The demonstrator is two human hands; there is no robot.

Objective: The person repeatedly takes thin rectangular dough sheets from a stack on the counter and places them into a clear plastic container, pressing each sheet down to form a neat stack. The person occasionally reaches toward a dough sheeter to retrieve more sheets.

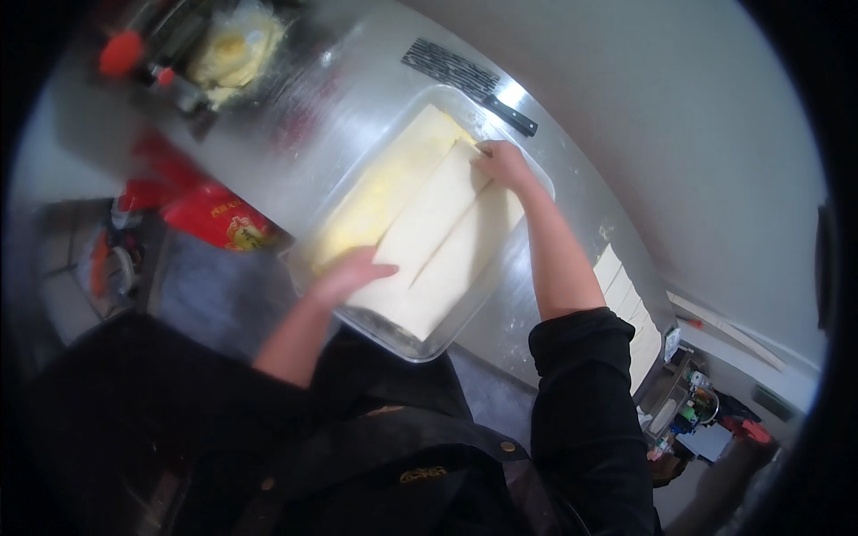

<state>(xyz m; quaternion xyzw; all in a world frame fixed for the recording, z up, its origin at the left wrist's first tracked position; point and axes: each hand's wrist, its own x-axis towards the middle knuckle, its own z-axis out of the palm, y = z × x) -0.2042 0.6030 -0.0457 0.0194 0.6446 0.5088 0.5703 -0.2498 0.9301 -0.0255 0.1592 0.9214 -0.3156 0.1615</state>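
Before me a clear plastic bin (536, 175) rests on the metal table, its near end reaching past the edge. Pale flat dough strips (436, 228) lie in it side by side, over a yellowish dough layer (365, 201) visible along the left. My right hand (499, 161) pinches the far end of the left strip. At that strip's near end, my left hand (348, 275) grips its left side, thumb on top and fingers partly hidden. A dark slit runs between this strip and the one to its right.
A black-handled knife (511, 115), its blade in a patterned cover, lies beyond the bin. More cut dough (623, 301) is at the table's right. A red printed bag (214, 211) hangs over the left edge. Yellow dough (238, 50) sits far left near blurred equipment with red knobs (122, 53).
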